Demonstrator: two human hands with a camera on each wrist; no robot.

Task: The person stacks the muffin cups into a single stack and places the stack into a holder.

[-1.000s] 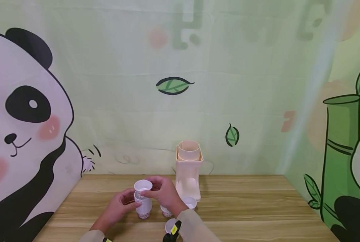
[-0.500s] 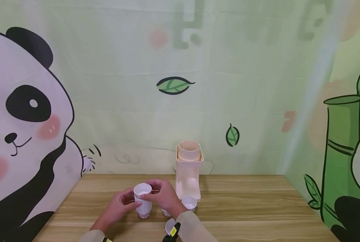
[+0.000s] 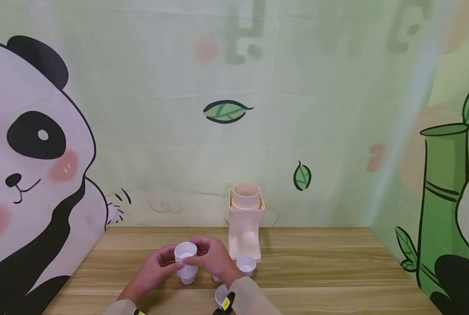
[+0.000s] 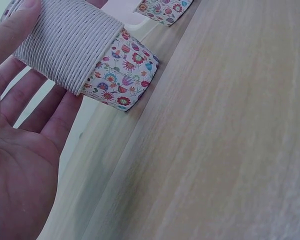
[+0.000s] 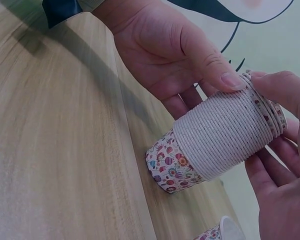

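Note:
A tall stack of nested paper cups [image 3: 187, 273], white with a colourful flower print on the bottom cup, stands between my hands over the table's left half. My left hand [image 3: 155, 269] holds the stack from the left, thumb in front and fingers behind. Around the upper rims, my right hand [image 3: 215, 258] grips the topmost cups from the right. In the right wrist view the rims of the stack [image 5: 222, 132] lie closely packed, with a few looser ones at the top. The left wrist view shows the flowered lower end of the stack [image 4: 122, 70].
Single paper cups stand to the right: one [image 3: 246, 264] before a pale pink cup dispenser [image 3: 244, 238], one [image 3: 221, 294] nearer me, and another [image 3: 216, 278] partly behind my right hand. The wooden table [image 3: 317, 271] ends at a panda-print backdrop [image 3: 159, 131].
My right hand has lowered the upper cups down into the stack, closing the gap between them. My left hand has stayed in place on the stack.

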